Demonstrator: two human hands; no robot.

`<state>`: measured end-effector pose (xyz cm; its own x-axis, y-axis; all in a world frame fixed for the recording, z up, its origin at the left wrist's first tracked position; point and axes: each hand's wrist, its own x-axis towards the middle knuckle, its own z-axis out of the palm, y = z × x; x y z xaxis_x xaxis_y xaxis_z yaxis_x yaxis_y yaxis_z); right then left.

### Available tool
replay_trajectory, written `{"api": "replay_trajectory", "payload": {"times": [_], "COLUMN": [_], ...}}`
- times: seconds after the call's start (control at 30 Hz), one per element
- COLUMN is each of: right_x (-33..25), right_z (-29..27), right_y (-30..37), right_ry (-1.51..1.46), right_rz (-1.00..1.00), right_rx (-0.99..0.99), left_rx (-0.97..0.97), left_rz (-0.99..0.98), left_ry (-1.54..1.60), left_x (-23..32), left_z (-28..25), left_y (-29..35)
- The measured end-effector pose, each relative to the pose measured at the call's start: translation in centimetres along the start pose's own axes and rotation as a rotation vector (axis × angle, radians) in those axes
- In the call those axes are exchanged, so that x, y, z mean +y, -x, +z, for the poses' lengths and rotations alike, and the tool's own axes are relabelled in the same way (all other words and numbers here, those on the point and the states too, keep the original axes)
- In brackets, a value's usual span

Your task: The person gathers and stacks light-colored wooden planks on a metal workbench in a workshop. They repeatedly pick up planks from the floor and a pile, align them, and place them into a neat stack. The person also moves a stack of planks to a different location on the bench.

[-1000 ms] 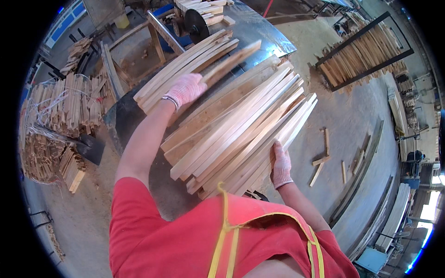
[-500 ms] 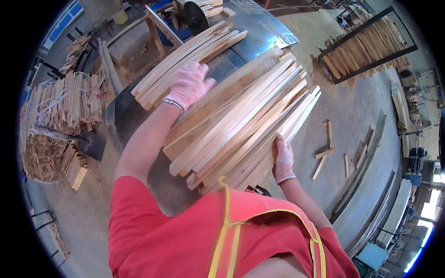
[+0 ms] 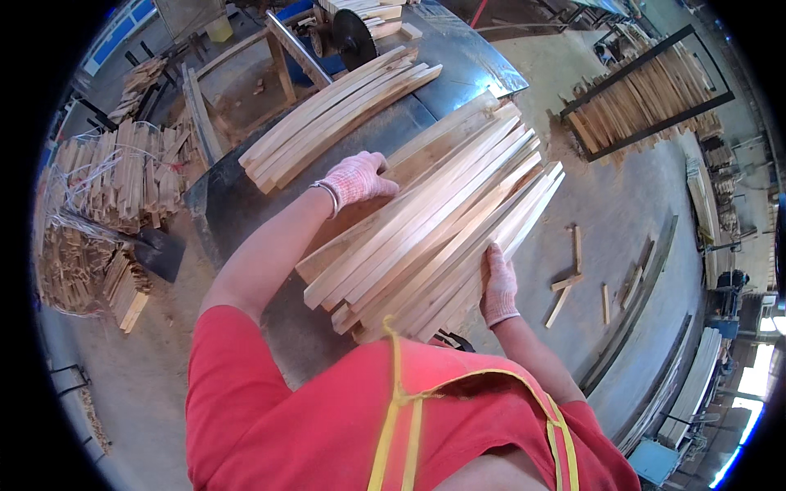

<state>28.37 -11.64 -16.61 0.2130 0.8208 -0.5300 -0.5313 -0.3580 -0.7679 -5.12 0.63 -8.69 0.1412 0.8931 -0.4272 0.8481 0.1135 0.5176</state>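
A thick bundle of pale wooden strips lies slanting in front of my body, over the near edge of a dark metal table. My right hand, in a pale pinkish work glove, grips the bundle's right side, thumb on top and the other fingers hidden. My left hand, gloved alike, is at the bundle's left edge with fingers bent over a wooden strip; its fingertips are partly hidden. Beyond that hand, a smaller row of strips lies side by side on the table, apart from the bundle.
A circular saw blade stands at the table's far side. Stacked wood is on the left, near a dark shovel-like blade. A black metal frame holds more strips at far right. Loose offcuts lie on the floor.
My left hand has moved right and nearer, from beside the separate row to the bundle's left edge, and its fingers have bent. My right hand keeps its hold.
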Motion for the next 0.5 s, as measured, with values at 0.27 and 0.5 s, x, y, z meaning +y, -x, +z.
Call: {"api": "replay_trajectory", "payload": {"times": [0.27,0.5], "right_x": [-0.2,-0.6], "right_z": [0.5,0.7], "right_y": [0.1,0.9], "right_ry": [0.033,0.123], "right_rz": [0.015,-0.012], "right_rx": [0.049,0.042], "left_rx": [-0.03,0.231], "left_rz": [-0.02,-0.021], "left_ry": [0.151,-0.181], "left_x": [-0.3,1.0], "left_z": [0.9,-4.0], "left_y": [-1.0,-1.3]}}
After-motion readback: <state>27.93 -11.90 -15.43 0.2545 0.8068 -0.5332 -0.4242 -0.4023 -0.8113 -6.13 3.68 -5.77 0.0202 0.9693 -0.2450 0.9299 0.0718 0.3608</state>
